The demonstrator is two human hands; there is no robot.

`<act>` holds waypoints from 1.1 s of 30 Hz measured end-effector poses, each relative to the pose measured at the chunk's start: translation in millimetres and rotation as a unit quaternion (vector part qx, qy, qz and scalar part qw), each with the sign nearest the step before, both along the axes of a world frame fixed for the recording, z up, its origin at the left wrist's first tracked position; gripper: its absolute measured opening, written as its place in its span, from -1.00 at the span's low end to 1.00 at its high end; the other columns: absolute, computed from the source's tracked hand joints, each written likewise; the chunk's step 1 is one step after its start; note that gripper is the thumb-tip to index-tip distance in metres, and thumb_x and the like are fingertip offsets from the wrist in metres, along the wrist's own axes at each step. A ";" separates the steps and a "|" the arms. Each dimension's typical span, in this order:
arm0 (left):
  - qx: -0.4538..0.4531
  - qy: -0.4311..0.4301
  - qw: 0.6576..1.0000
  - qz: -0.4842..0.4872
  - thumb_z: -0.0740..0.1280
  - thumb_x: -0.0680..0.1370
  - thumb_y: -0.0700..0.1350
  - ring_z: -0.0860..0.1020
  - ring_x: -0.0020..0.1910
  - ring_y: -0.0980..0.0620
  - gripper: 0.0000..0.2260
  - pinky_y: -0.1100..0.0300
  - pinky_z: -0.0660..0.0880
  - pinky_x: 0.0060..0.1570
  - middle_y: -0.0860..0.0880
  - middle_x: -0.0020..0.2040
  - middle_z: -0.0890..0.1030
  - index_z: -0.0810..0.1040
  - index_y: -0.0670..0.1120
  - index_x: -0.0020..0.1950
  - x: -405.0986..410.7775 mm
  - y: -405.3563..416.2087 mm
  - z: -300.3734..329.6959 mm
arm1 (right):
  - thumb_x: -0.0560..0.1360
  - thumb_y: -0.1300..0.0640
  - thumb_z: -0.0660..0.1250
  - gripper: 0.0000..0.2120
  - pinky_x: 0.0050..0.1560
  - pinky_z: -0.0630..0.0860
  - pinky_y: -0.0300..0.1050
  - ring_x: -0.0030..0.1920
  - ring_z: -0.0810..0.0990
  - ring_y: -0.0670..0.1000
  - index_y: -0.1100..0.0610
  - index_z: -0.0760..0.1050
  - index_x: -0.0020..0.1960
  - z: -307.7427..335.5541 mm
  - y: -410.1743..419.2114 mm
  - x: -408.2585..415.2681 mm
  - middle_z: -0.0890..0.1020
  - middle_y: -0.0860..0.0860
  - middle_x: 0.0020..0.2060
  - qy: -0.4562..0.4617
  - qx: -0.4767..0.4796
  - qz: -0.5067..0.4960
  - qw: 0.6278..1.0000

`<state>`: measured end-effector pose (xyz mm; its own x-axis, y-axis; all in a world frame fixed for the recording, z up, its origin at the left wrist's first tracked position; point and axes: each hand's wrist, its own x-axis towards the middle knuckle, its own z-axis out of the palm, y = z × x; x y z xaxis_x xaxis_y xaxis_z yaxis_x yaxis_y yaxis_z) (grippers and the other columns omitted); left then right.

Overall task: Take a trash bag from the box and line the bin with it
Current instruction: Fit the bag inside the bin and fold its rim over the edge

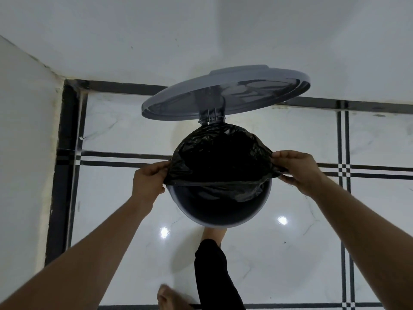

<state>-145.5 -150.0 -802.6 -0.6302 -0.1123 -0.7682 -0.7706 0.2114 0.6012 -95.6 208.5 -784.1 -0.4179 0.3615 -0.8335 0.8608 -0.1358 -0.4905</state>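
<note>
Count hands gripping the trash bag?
2. The left hand pinches the black trash bag at the bin's left rim; the right hand pinches it at the right rim.

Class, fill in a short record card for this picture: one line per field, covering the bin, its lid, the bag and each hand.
bin: grey round bin on the tiled floor
lid: grey lid hinged open at the far side
bag: black trash bag over the far rim, near rim still bare
left hand: left hand pinches the bag's left edge
right hand: right hand pinches the bag's right edge
foot: one foot at the bin's base
</note>
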 end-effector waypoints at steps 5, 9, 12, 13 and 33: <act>0.001 -0.003 1.000 -0.018 0.37 0.50 -0.18 0.57 -0.17 0.20 -0.76 0.19 0.43 -0.10 0.19 -0.21 0.69 0.75 0.12 -0.01 11.1 2.3 9.3 | 0.41 0.30 0.36 -0.64 -0.08 0.57 -0.13 -0.12 0.61 -0.05 -0.06 0.72 0.05 1.6 -18.2 13.5 0.71 -0.04 -0.16 -0.030 0.084 0.021 0.996; -0.013 -0.015 0.998 -0.065 0.39 0.31 -0.08 0.57 -0.15 0.02 -0.42 0.05 0.55 -0.07 -0.04 0.07 0.65 0.61 0.31 0.31 25.6 0.9 10.5 | 0.49 0.28 0.38 -0.61 -0.06 0.61 -0.08 -0.08 0.66 -0.08 -0.14 0.67 0.17 3.5 -28.4 37.3 0.72 -0.07 -0.08 0.002 0.040 -0.013 0.999; -0.097 0.030 0.992 -0.080 0.44 0.43 -0.13 0.67 -0.11 -0.05 -0.45 0.05 0.59 0.05 0.04 0.05 0.64 0.56 0.32 0.35 42.2 6.9 13.7 | 0.50 0.26 0.46 -0.74 -0.12 0.62 -0.11 -0.10 0.71 -0.04 -0.02 0.70 0.10 4.2 -32.5 52.3 0.75 -0.01 -0.04 0.030 0.040 -0.048 0.998; -0.127 0.041 0.989 -0.057 0.47 0.44 -0.11 0.69 -0.09 -0.07 -0.53 0.02 0.59 0.11 0.05 0.03 0.65 0.61 0.29 0.29 47.4 8.3 14.6 | 0.49 0.24 0.49 -0.81 -0.15 0.62 -0.12 -0.12 0.73 -0.02 0.03 0.71 0.06 3.7 -32.3 56.6 0.76 0.03 -0.04 0.029 0.053 -0.062 0.996; 0.161 -0.183 0.908 0.341 0.01 0.74 -0.22 0.68 -0.04 -0.14 -0.77 -0.14 0.54 0.18 -0.12 -0.03 0.67 0.45 -0.12 0.05 66.0 26.5 33.2 | 0.51 0.34 0.37 -0.82 0.06 0.66 0.02 -0.04 0.69 0.06 0.22 0.66 0.08 12.3 -52.3 73.7 0.72 0.10 -0.03 -0.093 -0.058 -0.243 0.964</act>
